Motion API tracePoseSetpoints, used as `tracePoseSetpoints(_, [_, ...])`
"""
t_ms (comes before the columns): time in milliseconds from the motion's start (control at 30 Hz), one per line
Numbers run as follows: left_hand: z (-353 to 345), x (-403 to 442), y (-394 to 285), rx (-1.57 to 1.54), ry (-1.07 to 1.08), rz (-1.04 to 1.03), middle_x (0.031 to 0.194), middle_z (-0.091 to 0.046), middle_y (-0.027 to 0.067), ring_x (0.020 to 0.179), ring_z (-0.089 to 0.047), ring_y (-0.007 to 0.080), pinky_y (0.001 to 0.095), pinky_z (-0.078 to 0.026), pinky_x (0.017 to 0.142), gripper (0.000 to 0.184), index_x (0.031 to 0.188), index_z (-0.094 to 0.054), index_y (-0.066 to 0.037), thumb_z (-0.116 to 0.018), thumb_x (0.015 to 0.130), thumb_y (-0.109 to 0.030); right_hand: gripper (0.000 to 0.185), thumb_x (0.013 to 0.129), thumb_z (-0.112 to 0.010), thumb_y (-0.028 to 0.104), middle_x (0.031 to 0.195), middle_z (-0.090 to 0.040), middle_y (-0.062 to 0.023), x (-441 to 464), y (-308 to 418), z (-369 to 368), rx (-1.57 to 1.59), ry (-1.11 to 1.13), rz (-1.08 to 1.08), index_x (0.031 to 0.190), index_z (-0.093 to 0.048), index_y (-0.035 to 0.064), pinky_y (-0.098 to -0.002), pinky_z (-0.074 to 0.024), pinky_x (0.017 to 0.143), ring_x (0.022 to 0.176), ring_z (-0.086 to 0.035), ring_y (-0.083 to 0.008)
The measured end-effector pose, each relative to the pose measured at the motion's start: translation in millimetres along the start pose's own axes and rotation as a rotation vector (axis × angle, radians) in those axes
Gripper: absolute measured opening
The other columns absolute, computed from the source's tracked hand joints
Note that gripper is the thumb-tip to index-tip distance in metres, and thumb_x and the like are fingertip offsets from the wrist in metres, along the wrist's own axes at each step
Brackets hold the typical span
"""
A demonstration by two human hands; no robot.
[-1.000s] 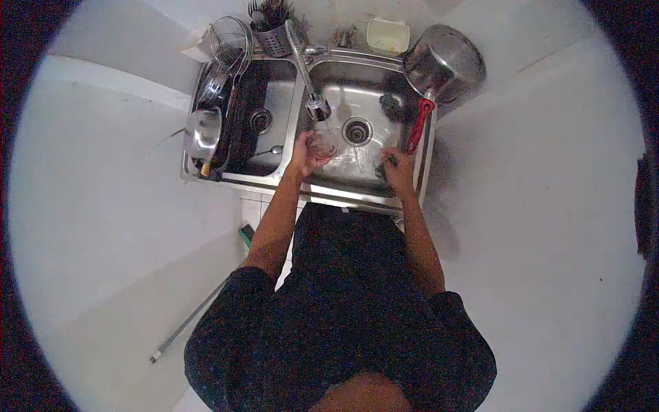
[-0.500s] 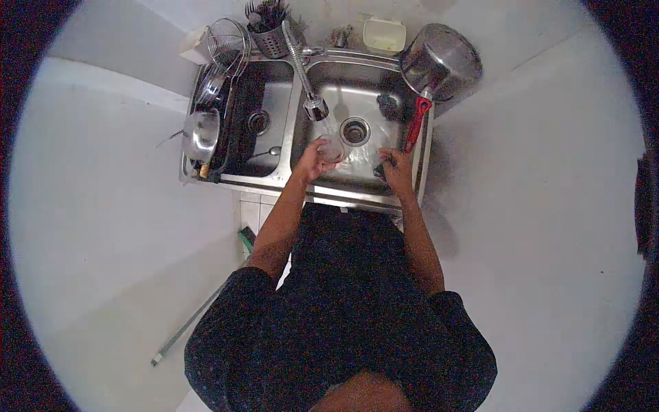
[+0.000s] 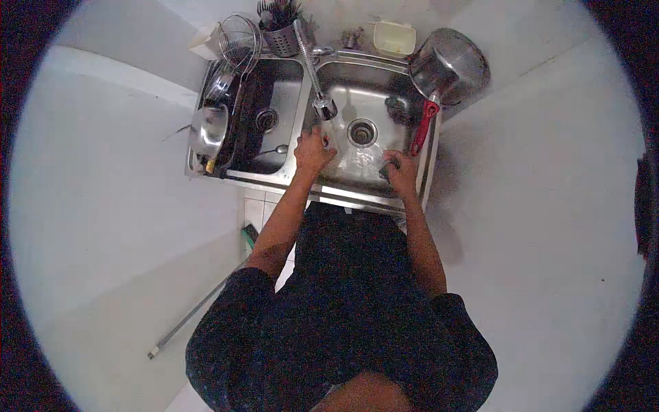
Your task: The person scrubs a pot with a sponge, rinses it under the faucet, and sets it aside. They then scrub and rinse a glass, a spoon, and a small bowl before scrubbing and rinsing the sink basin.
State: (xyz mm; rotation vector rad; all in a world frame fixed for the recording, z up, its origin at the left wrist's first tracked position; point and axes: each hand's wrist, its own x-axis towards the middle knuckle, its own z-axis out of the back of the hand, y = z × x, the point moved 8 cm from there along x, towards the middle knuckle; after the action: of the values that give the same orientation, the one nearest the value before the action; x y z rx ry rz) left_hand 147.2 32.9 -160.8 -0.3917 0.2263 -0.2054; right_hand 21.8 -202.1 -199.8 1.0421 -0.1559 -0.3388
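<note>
My left hand (image 3: 314, 152) is wrapped round a clear drinking glass (image 3: 331, 140) in the right sink basin (image 3: 343, 180), below the faucet head (image 3: 325, 108). Most of the glass is hidden by my fingers and blurred by the water around it. Over the right side of the same basin, my right hand (image 3: 403, 172) is closed on a small dark scrubbing pad (image 3: 386, 169), only partly visible. The drain (image 3: 362, 133) lies between and beyond the two hands.
A large pot (image 3: 458, 65) with a red handle (image 3: 425, 127) rests on the right rim. A cutlery holder (image 3: 281, 41), wire strainer (image 3: 240, 42) and pale plastic container (image 3: 395, 38) stand behind. A spoon (image 3: 280, 149) lies in the left basin, beside a metal bowl (image 3: 209, 130).
My left hand has turned over, so its back now faces up and the glass is more hidden. My right hand stays nearly in place with the pad. The view has shifted slightly.
</note>
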Motion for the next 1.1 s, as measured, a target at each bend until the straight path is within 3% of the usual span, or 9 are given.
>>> tracePoseSetpoints(167, [-69, 24, 7, 0.11, 0.326, -0.166, 0.108, -0.059, 0.0198, 0.099, -0.06, 0.0377, 0.0497, -0.051, 0.082, 0.063, 0.115, -0.052, -0.007, -0.075, 0.063, -0.034, 0.024, 0.079, -0.059, 0.004, 0.097, -0.067, -0.0103, 3, -5, -3, 0.104, -0.003, 0.055, 0.102, -0.064, 0.0044, -0.0336, -0.0488, 0.083, 0.088, -0.064, -0.021])
tracePoseSetpoints(367, [-92, 28, -35, 0.46, 0.162, -0.54, 0.108, -0.062, 0.0197, 0.096, -0.063, 0.0345, 0.0466, -0.051, 0.079, 0.055, 0.115, -0.057, -0.006, -0.069, 0.07, -0.036, 0.028, 0.077, -0.057, 0.001, 0.097, -0.067, -0.0105, 1, 5, 1, 0.196, -0.006, 0.043, 0.104, -0.064, 0.0051, -0.0315, -0.0484, 0.085, 0.091, -0.063, -0.02])
tracePoseSetpoints(433, [-123, 61, -17, 0.328, 0.069, -0.368, 0.108, -0.062, 0.0169, 0.092, -0.064, 0.031, 0.0451, -0.052, 0.075, 0.054, 0.116, -0.058, -0.007, -0.067, 0.073, -0.039, 0.023, 0.085, -0.057, 0.004, 0.1, -0.066, -0.0119, -9, 11, 10, 0.226, 0.047, -0.176, 0.107, -0.063, 0.0022, -0.031, -0.0466, 0.09, 0.099, -0.062, -0.0216])
tracePoseSetpoints(533, [-155, 72, 9, -0.606, 0.436, -0.171, 0.108, -0.061, 0.0137, 0.089, -0.064, 0.0279, 0.0413, -0.053, 0.073, 0.054, 0.117, -0.058, -0.008, -0.063, 0.078, -0.046, 0.03, 0.08, -0.054, -0.003, 0.102, -0.066, -0.0114, -8, -14, 16, 0.078, 0.001, -0.082, 0.108, -0.063, 0.0013, -0.0315, -0.0457, 0.091, 0.099, -0.062, -0.0211])
tracePoseSetpoints(600, [-193, 63, 15, -1.472, 0.697, 0.466, 0.107, -0.06, 0.0128, 0.09, -0.063, 0.0258, 0.036, -0.055, 0.074, 0.058, 0.116, -0.056, -0.008, -0.057, 0.082, -0.055, 0.031, 0.077, -0.056, -0.003, 0.101, -0.067, -0.0116, -9, -19, 20, 0.046, -0.047, -0.027, 0.107, -0.064, 0.0025, -0.032, -0.0468, 0.09, 0.097, -0.063, -0.0213])
tracePoseSetpoints(700, [-160, 33, 11, -1.687, 0.751, 0.738, 0.111, -0.056, 0.0238, 0.087, -0.063, 0.0349, 0.0447, -0.057, 0.075, 0.053, 0.12, -0.05, -0.009, -0.053, 0.087, -0.05, 0.031, 0.074, -0.06, 0.001, 0.098, -0.068, -0.0122, -9, -22, 20, 0.099, -0.073, -0.035, 0.105, -0.066, 0.0052, -0.033, -0.0493, 0.086, 0.094, -0.064, -0.0221])
tracePoseSetpoints(800, [-113, 9, -8, -1.895, 0.645, 0.695, 0.114, -0.058, 0.0145, 0.1, -0.061, 0.0291, 0.0412, -0.053, 0.084, 0.06, 0.127, -0.049, -0.01, -0.045, 0.088, -0.056, 0.033, 0.073, -0.058, -0.001, 0.096, -0.068, -0.012, -6, -4, 18, 0.14, -0.018, -0.065, 0.105, -0.066, 0.0052, -0.0331, -0.0493, 0.086, 0.093, -0.064, -0.0224])
tracePoseSetpoints(900, [-138, 21, 6, -2.02, 0.75, 0.536, 0.119, -0.058, 0.0144, 0.102, -0.06, 0.0303, 0.0478, -0.049, 0.089, 0.06, 0.127, -0.049, -0.011, -0.04, 0.09, -0.057, 0.035, 0.072, -0.055, -0.003, 0.093, -0.068, -0.0109, 2, -7, 10, 0.14, -0.029, 0.01, 0.105, -0.065, 0.0045, -0.0329, -0.0503, 0.082, 0.088, -0.065, -0.0222])
tracePoseSetpoints(1100, [-110, 11, 25, -1.416, 0.526, 0.606, 0.118, -0.06, 0.0137, 0.102, -0.061, 0.0321, 0.0482, -0.048, 0.089, 0.056, 0.124, -0.052, -0.008, -0.038, 0.091, -0.051, 0.03, 0.075, -0.054, -0.001, 0.091, -0.068, -0.0093, 11, 0, 3, 0.207, 0.063, -0.116, 0.104, -0.064, 0.0029, -0.034, -0.0496, 0.08, 0.084, -0.064, -0.022])
